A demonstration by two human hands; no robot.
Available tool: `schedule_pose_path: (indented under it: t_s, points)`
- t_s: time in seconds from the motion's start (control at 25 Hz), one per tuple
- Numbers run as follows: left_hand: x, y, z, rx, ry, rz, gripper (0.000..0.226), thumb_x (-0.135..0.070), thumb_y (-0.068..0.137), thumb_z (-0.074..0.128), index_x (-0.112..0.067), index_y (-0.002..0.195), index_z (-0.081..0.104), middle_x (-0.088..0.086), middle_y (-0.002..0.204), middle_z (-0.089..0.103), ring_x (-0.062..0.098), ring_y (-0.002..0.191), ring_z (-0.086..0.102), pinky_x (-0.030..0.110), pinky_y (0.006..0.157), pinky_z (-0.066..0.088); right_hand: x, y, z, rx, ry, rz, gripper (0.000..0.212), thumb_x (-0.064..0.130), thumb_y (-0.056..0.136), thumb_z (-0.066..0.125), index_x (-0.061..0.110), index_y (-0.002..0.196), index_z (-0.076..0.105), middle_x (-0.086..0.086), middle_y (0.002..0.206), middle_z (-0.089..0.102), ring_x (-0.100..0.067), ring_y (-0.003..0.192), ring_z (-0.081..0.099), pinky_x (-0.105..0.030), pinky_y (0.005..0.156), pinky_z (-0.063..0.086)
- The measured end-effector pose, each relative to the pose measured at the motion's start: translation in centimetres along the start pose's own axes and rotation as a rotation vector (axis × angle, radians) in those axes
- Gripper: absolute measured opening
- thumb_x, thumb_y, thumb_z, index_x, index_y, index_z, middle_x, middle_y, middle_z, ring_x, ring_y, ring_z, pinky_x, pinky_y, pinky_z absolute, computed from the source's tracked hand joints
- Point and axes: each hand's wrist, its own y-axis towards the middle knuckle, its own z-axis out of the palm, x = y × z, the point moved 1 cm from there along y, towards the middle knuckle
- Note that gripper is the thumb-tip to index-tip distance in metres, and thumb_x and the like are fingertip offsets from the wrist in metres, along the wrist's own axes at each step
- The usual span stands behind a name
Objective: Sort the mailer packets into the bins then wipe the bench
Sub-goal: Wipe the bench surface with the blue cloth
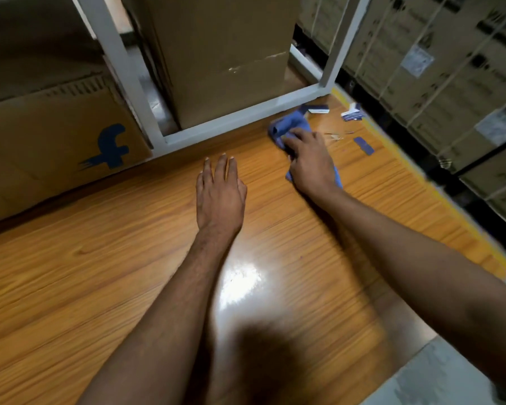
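Note:
A glossy wooden bench [105,273] fills the view. My right hand [310,162] lies on a crumpled blue cloth [289,125] near the bench's far right corner, its fingers bent over the fabric and pressing it onto the wood. My left hand [219,194] rests flat on the bench to the left of the cloth, fingers straight and together, holding nothing. No mailer packets show in this view.
Small blue and white paper scraps [351,113] and a blue tag [363,145] lie beyond the cloth near the yellow bench edge [406,168]. A white metal frame [234,118] encloses a tall cardboard box [225,59]. A printed carton [56,141] stands at left; tied cartons [450,68] at right.

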Motion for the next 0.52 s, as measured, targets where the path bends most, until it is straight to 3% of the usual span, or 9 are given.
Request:
schedule_pose_path:
  t_s: [0.12,0.2,0.32,0.4,0.44,0.52]
  points:
    - [-1.2,2.3,0.3,-0.026,-0.022,-0.013,0.054,-0.029,0.106,0.039,-0.013,0.158,0.033,0.009,0.165,0.032,0.034,0.154,0.022,0.047,0.125,0.019,2.0,-3.8,0.4,0.044,0.012,-0.165,0.061,0.017,0.079,0.037,0.019,0.134,0.063,-0.003,0.141,0.056,-0.025,0.117,0.048,-0.036,0.094,0.044]
    - [-2.0,3.8,0.7,-0.048,-0.031,-0.032,0.053,-0.026,0.104,0.042,-0.011,0.155,0.038,0.011,0.161,0.038,0.034,0.152,0.027,0.047,0.124,0.022,1.2,-1.7,0.4,0.059,0.010,-0.203,0.059,0.014,0.081,0.042,0.020,0.136,0.061,-0.002,0.142,0.054,-0.024,0.120,0.047,-0.035,0.094,0.043]
    - [-2.3,4.8,1.5,-0.066,-0.026,-0.016,0.051,-0.025,0.105,0.043,-0.011,0.154,0.040,0.011,0.159,0.041,0.034,0.150,0.031,0.047,0.123,0.023,-4.0,5.0,-0.6,0.030,-0.037,0.039,0.059,0.009,0.078,0.058,0.020,0.135,0.062,-0.003,0.145,0.052,-0.028,0.126,0.045,-0.038,0.096,0.042]
    - [-2.3,4.8,1.6,-0.088,-0.029,-0.001,0.051,-0.024,0.104,0.043,-0.010,0.154,0.040,0.011,0.158,0.041,0.034,0.149,0.032,0.048,0.123,0.025,-8.1,7.3,-1.8,-0.021,-0.015,0.216,0.056,0.008,0.083,0.053,0.020,0.137,0.062,-0.002,0.147,0.052,-0.030,0.127,0.045,-0.041,0.100,0.043]
    - [-2.3,4.9,1.6,-0.096,-0.031,0.003,0.051,-0.023,0.104,0.043,-0.010,0.154,0.040,0.011,0.158,0.042,0.034,0.148,0.033,0.048,0.122,0.026,-8.5,7.2,-2.0,-0.028,-0.030,0.216,0.055,0.008,0.085,0.050,0.020,0.137,0.062,-0.001,0.146,0.053,-0.029,0.126,0.045,-0.042,0.099,0.044]
    - [-2.2,4.9,1.4,-0.113,-0.032,-0.003,0.051,-0.023,0.104,0.043,-0.010,0.153,0.041,0.011,0.157,0.043,0.035,0.148,0.033,0.048,0.122,0.028,-6.4,5.4,-1.5,-0.009,-0.030,0.030,0.052,0.012,0.084,0.046,0.021,0.133,0.065,0.001,0.142,0.056,-0.026,0.121,0.046,-0.040,0.094,0.045]
